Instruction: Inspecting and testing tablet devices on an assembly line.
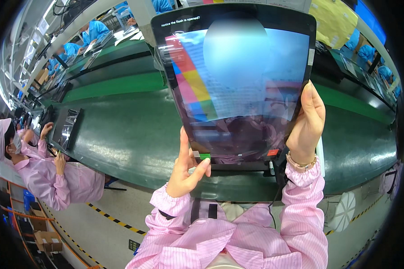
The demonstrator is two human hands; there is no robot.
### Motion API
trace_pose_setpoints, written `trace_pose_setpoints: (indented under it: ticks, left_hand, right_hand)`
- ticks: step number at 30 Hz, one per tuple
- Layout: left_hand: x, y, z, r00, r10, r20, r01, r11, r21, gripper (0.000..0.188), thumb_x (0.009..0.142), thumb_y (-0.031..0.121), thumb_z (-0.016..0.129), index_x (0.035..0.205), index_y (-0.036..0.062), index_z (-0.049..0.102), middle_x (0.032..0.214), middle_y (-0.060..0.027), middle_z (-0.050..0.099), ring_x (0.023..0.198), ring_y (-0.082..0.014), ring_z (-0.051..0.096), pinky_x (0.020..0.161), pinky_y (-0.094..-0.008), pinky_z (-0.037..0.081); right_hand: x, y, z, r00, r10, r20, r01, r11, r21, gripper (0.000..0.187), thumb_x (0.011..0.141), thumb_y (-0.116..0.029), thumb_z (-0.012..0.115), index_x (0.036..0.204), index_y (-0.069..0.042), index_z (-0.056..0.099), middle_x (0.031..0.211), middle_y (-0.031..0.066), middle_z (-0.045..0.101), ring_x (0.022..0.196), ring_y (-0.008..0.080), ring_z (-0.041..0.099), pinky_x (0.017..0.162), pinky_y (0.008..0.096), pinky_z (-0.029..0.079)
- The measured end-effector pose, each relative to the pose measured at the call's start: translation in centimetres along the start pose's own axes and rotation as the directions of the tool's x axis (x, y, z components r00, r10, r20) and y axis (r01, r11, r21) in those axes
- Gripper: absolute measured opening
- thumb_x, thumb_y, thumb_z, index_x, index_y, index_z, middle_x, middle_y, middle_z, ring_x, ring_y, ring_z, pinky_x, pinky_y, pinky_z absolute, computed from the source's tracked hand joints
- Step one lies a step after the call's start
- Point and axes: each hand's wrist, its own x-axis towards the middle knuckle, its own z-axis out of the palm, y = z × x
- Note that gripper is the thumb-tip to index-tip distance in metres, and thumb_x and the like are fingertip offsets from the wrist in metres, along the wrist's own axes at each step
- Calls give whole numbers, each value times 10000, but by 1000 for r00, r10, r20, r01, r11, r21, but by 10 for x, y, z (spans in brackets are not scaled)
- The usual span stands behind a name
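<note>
A dark-framed tablet [251, 134] is held up in front of me, above the green work table. Its lit screen shows a colour chart, a bright bluish glare, a green button at lower left and a red one at lower right. My right hand [307, 125] grips the tablet's right edge, thumb at the front and the other fingers mostly hidden behind. At the lower left corner, my left hand [184, 172] has its index finger along the side edge and its thumb by the green button. Both hands are closed on the tablet.
The green table [121, 121] curves across the view. A black flat device [68, 129] lies at its left, where a co-worker in pink [54, 179] sits. Workers in blue [94, 32] line the benches behind. A white round stool [344, 210] stands at lower right.
</note>
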Motion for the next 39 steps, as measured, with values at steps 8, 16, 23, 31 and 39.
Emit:
trace_pose_setpoints:
  ticks: [8, 16, 23, 31, 39]
  left_hand:
    - [2, -1, -4, 1000, 19, 11, -19, 999, 28, 832, 835, -62, 453, 1416, 145, -105, 1345, -184, 349, 643, -146, 557, 502, -222, 457]
    - [-2, 3, -1, 998, -66, -15, 67, 996, 61, 856, 831, -36, 481, 1411, 143, -123, 1329, -201, 357, 657, -155, 565, 475, -222, 455]
    - [-4, -1, -1, 999, -42, -15, 42, 997, 58, 869, 829, -40, 478, 1409, 161, -138, 1326, -196, 363, 673, -163, 572, 480, -225, 458]
    - [-3, 0, 0, 999, -37, -1, 37, 997, 72, 870, 830, -43, 471, 1407, 172, -145, 1315, -199, 381, 672, -163, 583, 471, -219, 454]
    - [-2, 1, 1, 999, -37, 12, 36, 996, 82, 863, 834, -42, 464, 1406, 170, -147, 1302, -197, 395, 668, -161, 585, 466, -215, 450]
  right_hand:
    - [5, 6, -5, 997, 11, 76, -14, 999, 35, 286, 936, -177, 440, 1074, 49, 547, 1050, 117, 606, 933, 168, 587, 824, 286, 450]
    - [0, 6, -4, 1000, 4, 17, -3, 999, -37, 308, 950, -201, 422, 1099, 45, 535, 1009, 85, 611, 895, 124, 570, 800, 240, 430]
    - [3, 4, -3, 997, 4, 74, -4, 1000, -10, 304, 951, -202, 420, 1085, 45, 535, 1001, 85, 610, 893, 122, 567, 796, 240, 428]
    - [5, 4, -8, 995, 16, 98, -18, 1000, 18, 293, 943, -174, 422, 1103, 47, 530, 1059, 105, 603, 936, 147, 580, 828, 267, 442]
    - [4, 4, -7, 999, 15, 45, -14, 1000, -18, 296, 952, -194, 420, 1081, 46, 536, 996, 84, 610, 886, 117, 568, 790, 237, 432]
